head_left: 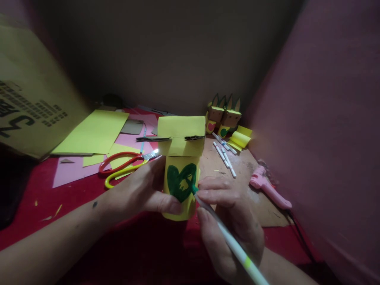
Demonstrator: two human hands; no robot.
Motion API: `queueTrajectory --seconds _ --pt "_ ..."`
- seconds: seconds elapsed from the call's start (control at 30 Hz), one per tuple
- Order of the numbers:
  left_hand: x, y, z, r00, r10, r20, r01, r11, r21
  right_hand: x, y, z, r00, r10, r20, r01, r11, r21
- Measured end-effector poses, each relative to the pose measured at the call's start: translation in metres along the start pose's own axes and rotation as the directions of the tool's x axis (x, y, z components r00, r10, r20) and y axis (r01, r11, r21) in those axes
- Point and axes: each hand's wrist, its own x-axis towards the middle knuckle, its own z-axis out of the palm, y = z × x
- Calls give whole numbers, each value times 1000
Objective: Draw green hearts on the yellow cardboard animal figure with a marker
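Observation:
My left hand [148,194] is wrapped round a yellow paper figure [181,147], thumb across its lower front and the other fingers hidden behind. The figure has a tube-shaped body with a boxy yellow top, and cardboard pieces stick out near its middle. A green heart [175,184] is drawn on the body, with a small yellow patch unfilled inside. Pinched in my right hand [230,217] is a white marker [234,242] with a green tip, which meets the heart's right edge.
Red-and-yellow-handled scissors [124,166] lie left on yellow and pink paper [92,132]. Several white markers [224,158] and a pink glue gun [270,188] rest on a cardboard board [249,206]. Two finished-looking paper figures [223,114] stand behind. A large brown bag [32,95] is at left.

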Motion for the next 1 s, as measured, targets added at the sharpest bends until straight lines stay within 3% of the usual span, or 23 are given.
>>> queueTrajectory --seconds 0.27,0.63,1.0 --pt "-1 1 0 999 39 23 -39 999 30 3 -3 -4 998 67 -21 -68 996 -61" --pt "0 1 1 1000 -7 -4 7 1000 19 -2 1 -1 1000 -11 -3 11 999 -46" --pt "0 4 0 999 38 30 -38 999 25 -1 1 -2 1000 27 -6 -27 999 -35"
